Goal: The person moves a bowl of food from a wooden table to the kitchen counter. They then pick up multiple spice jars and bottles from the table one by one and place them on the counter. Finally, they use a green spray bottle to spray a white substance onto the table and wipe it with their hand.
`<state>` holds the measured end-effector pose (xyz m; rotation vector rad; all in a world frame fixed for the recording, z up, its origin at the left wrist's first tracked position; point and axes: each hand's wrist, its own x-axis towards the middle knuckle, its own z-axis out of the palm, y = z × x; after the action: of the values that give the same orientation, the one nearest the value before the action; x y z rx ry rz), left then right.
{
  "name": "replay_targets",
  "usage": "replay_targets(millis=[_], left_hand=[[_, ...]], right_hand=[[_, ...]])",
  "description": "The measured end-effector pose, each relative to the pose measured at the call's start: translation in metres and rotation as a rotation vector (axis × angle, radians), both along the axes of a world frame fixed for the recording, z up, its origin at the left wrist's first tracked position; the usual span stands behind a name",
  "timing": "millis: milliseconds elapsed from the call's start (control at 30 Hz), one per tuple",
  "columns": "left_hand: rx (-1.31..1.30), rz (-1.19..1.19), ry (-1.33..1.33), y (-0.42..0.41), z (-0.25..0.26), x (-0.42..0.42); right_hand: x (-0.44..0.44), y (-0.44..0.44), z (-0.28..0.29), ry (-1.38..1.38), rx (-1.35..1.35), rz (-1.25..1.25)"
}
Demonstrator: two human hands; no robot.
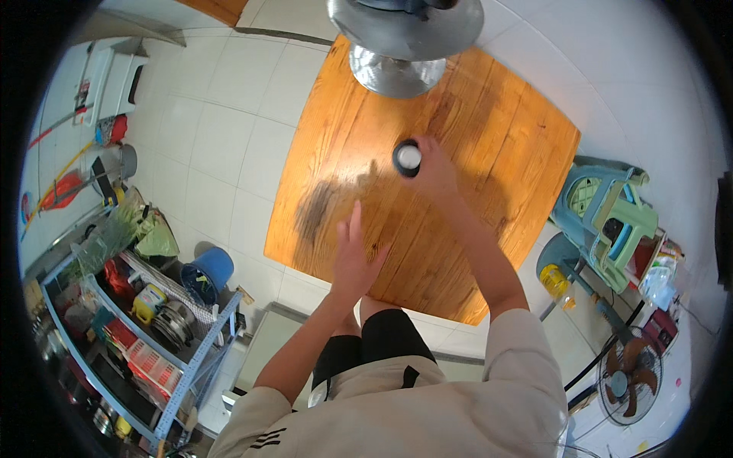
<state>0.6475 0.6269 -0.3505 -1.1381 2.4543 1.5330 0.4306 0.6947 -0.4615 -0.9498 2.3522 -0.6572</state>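
A small round object (pixel 409 158) with a dark rim and a whitish middle is above the wooden tabletop (pixel 452 252). My right hand (pixel 436 172) grips it from its right side. Whether it touches the wood, and exactly what it is, I cannot tell. Over the near left part of the table is my left hand (pixel 356 257), fingers spread and pointing away from me, holding nothing. A dark grey patch (pixel 318 212) marks the wood to the left of that hand.
A silver metal stand (pixel 401 71) rises at the table's far end. Stacked plastic stools (pixel 607 212) and a fan (pixel 629 372) are to the right. On the left are a blue bucket (pixel 209 275) and a metal rack (pixel 172 395) loaded with pots and baskets.
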Motion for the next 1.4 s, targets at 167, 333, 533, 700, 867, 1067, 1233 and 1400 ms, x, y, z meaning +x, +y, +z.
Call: replay_targets(millis=[167,333,533,700,867,1067,1233,1400], left_hand=[[-0.326,-0.231,0.041,0.001,-0.024,-0.045],[-0.258,-0.4,0.017,0.013,-0.086,-0.021],[-0.313,-0.396,0.002,0.014,-0.088,-0.029],[-0.407,-0.488,-0.046,0.012,-0.097,-0.023],[-0.386,-0.479,-0.093,0.015,-0.097,-0.024],[-0.365,-0.485,-0.06,0.013,-0.099,-0.024],[-0.336,-0.494,-0.079,0.011,-0.091,-0.027],[-0.357,-0.433,-0.017,0.013,-0.093,-0.028]], right_hand=[[0.076,0.036,0.003,-0.091,0.14,0.088],[0.063,0.036,0.034,-0.162,0.274,0.234],[-0.087,-0.016,-0.005,0.16,0.085,-0.131],[-0.203,-0.091,0.001,0.562,-0.3,-0.392],[-0.221,-0.128,0.022,0.243,-0.209,-0.401],[-0.218,-0.142,0.02,0.111,-0.138,-0.451],[-0.215,-0.14,0.021,0.054,-0.092,-0.485],[-0.214,-0.129,0.027,0.028,-0.017,-0.475]])
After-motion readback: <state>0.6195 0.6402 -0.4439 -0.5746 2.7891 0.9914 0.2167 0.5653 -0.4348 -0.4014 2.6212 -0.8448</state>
